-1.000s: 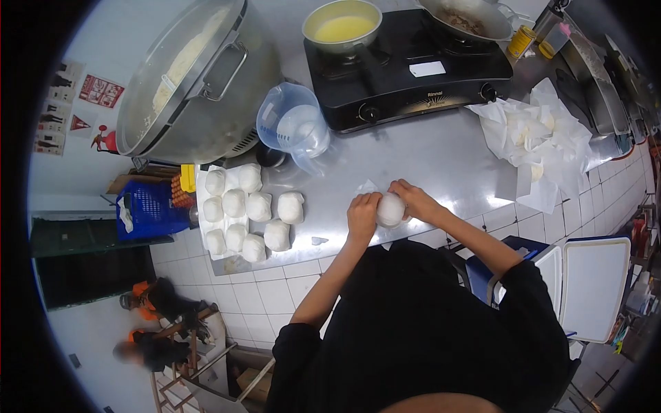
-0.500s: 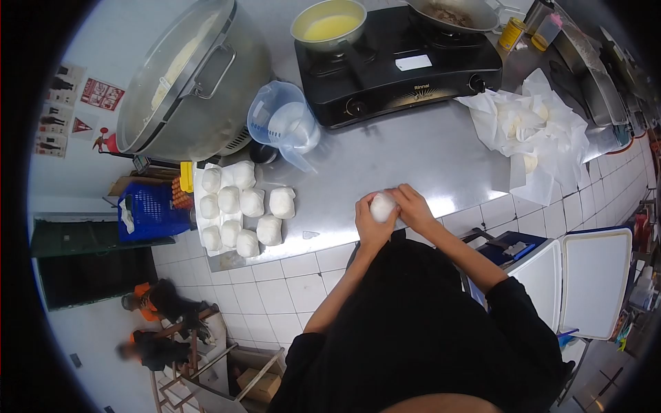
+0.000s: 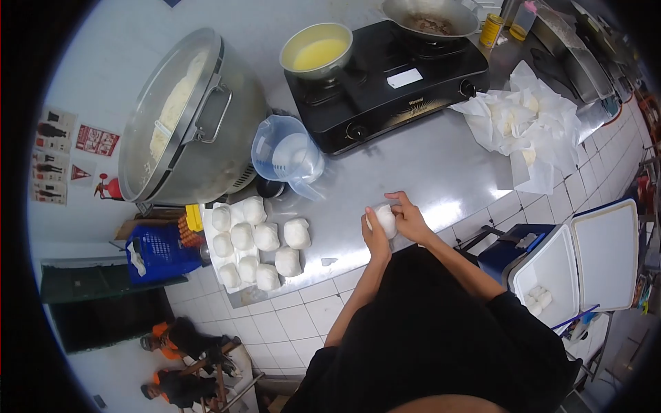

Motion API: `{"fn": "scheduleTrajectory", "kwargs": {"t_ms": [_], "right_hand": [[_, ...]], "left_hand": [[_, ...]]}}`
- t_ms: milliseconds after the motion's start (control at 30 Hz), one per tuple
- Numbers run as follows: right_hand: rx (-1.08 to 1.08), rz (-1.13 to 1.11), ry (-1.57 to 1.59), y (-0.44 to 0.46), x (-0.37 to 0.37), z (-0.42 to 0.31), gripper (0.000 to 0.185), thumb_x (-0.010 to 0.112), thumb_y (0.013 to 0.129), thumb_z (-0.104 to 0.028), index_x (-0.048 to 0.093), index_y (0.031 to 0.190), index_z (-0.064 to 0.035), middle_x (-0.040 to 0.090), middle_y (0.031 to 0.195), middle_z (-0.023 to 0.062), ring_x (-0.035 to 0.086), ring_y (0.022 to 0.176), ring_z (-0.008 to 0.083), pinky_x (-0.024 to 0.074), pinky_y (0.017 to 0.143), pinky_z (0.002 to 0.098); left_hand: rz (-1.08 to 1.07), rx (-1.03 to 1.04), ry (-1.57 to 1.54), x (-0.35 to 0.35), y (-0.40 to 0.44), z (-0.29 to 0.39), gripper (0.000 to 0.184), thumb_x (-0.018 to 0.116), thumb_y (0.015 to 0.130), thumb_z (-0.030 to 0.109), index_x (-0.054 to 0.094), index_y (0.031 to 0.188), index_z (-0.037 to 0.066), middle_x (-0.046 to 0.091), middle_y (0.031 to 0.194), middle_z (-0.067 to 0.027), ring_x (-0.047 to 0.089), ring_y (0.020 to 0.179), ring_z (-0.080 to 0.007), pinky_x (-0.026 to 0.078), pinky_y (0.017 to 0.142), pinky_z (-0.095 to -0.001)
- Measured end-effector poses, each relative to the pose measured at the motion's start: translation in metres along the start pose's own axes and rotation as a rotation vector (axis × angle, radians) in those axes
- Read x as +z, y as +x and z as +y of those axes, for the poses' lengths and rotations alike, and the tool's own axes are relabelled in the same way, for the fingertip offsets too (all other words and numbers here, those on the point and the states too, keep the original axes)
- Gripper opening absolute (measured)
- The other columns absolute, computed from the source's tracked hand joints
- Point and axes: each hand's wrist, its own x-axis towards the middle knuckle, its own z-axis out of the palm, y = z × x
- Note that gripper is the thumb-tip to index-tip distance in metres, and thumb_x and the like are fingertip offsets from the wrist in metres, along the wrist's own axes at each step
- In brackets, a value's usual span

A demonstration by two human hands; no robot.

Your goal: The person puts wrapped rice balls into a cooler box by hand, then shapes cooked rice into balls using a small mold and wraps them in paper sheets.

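A rounded white paper-wrapped bundle [image 3: 386, 221] is held between both hands above the front edge of the steel table. My left hand [image 3: 375, 239] curls around its left side, thumb and fingers against it. My right hand [image 3: 411, 221] grips the right side, its index finger extended over the top. To the left, several similar white bundles [image 3: 266, 236] sit in rows, some on a white tray. Loose white paper sheets [image 3: 482, 118] with pale lumps on them lie at the right of the table. What is inside the held bundle is hidden.
A black two-burner stove [image 3: 385, 89] carries a pot of yellow liquid [image 3: 318, 55] and a wok [image 3: 430, 24]. Beside it stand a clear jug [image 3: 286, 155] and a large rice pot [image 3: 227, 89]. An open cooler [image 3: 544, 265] is at lower right. Two people are at lower left.
My view has shifted, bringing more of the cooler's inside into sight. The bundle stays in both hands; my right index finger now lifts and stretches out over it.
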Motion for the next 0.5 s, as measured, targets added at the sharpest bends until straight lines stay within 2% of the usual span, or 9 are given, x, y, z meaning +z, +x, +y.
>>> {"fn": "scheduleTrajectory", "kwargs": {"t_ms": [67,133,167,200,267,367,433,467,500], "right_hand": [[0.033,-0.024,0.126,0.004,0.002,-0.002,0.059,0.038,0.080,0.013,0.044,0.135,-0.0067,0.071,0.091,0.0156,0.067,0.088,0.0221,0.0514,0.081,0.0326],[0.007,0.000,0.183,0.007,0.014,0.002,0.061,0.037,0.080,0.014,0.042,0.137,-0.0071,0.071,0.090,0.0109,0.063,0.088,0.0133,0.0498,0.084,0.0293],[0.003,-0.050,0.221,0.011,0.017,0.009,0.061,0.042,0.080,0.011,0.040,0.138,-0.0080,0.071,0.093,0.0149,0.066,0.089,0.0173,0.0501,0.082,0.0302],[0.020,-0.076,0.127,0.013,0.018,0.010,0.061,0.044,0.080,0.009,0.039,0.138,-0.0084,0.071,0.091,0.0154,0.067,0.087,0.0204,0.0505,0.082,0.0316],[0.060,-0.123,-0.051,0.020,0.021,0.006,0.062,0.050,0.080,0.006,0.038,0.139,-0.0093,0.069,0.087,0.0165,0.068,0.084,0.0267,0.0512,0.082,0.0344],[0.162,-0.161,-0.218,0.019,0.023,-0.041,0.070,0.064,0.078,-0.002,0.036,0.141,-0.0118,0.063,0.097,0.0205,0.063,0.090,0.0378,0.0500,0.086,0.0408],[-0.101,0.098,-0.362,0.022,0.016,-0.028,0.075,0.069,0.076,-0.005,0.036,0.143,-0.0129,0.056,0.105,0.0218,0.056,0.098,0.0412,0.0470,0.090,0.0456],[-0.236,0.225,-0.433,0.027,0.009,-0.022,0.077,0.072,0.075,-0.007,0.036,0.143,-0.0135,0.053,0.109,0.0224,0.053,0.102,0.0428,0.0454,0.092,0.0480],[-0.240,0.295,-0.475,0.034,-0.015,-0.019,0.082,0.075,0.072,-0.009,0.036,0.145,-0.0119,0.045,0.121,0.0228,0.045,0.114,0.0431,0.0397,0.099,0.0511]], "left_hand": [[-0.036,0.018,-0.034,-0.007,0.013,-0.003,0.061,0.042,0.103,0.056,0.057,0.118,-0.001,0.062,0.102,-0.0065,0.060,0.091,-0.0156,0.050,0.081,-0.0313],[0.022,0.066,0.020,-0.012,0.018,-0.002,0.057,0.043,0.103,0.054,0.058,0.118,0.001,0.063,0.102,-0.0069,0.061,0.091,-0.0159,0.050,0.081,-0.0314],[0.042,0.092,0.044,-0.011,0.022,0.000,0.055,0.044,0.103,0.053,0.058,0.117,0.001,0.063,0.102,-0.0071,0.061,0.091,-0.0161,0.050,0.081,-0.0314],[0.065,-0.042,-0.051,-0.012,0.022,0.012,0.051,0.048,0.101,0.051,0.062,0.110,0.003,0.065,0.094,-0.0064,0.063,0.085,-0.0159,0.051,0.076,-0.0309],[-0.055,-0.272,-0.020,-0.017,0.014,0.043,0.053,0.052,0.098,0.054,0.066,0.099,0.004,0.066,0.085,-0.0062,0.063,0.074,-0.0163,0.052,0.069,-0.0318],[0.115,-0.224,0.101,-0.031,0.029,0.039,0.059,0.059,0.094,0.056,0.068,0.089,-0.002,0.066,0.078,-0.0072,0.064,0.071,-0.0174,0.051,0.061,-0.0320],[0.308,-0.048,0.390,-0.050,0.043,0.045,0.062,0.061,0.092,0.055,0.069,0.085,-0.006,0.069,0.076,-0.0156,0.067,0.075,-0.0250,0.052,0.065,-0.0386],[0.413,0.068,0.619,-0.065,0.049,0.050,0.067,0.060,0.092,0.057,0.069,0.085,-0.009,0.069,0.078,-0.0217,0.067,0.076,-0.0317,0.052,0.068,-0.0431],[0.521,0.186,0.844,-0.084,0.056,0.054,0.071,0.059,0.092,0.058,0.069,0.085,-0.012,0.069,0.079,-0.0279,0.067,0.078,-0.0384,0.051,0.072,-0.0475]]}}
